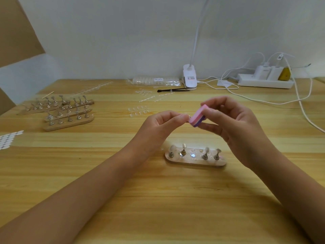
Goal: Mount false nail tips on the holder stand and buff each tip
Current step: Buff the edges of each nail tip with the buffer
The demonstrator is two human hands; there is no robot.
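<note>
Hands meet in the air above the wooden table (158,199), just beyond the holder stand (195,160). The right hand (233,124) grips a pink and purple buffer block (197,117) between its thumb and curled fingers. The left hand (163,120) has its fingers curled and pinches a small piece (189,117) against the block's end; it is too hidden to name. The stand lies flat near the person, with four metal pegs upright and a bare metal disc (193,155) in the middle. A pale nail tip (172,148) sits on the leftmost peg. More stands (68,120) lie far left.
</note>
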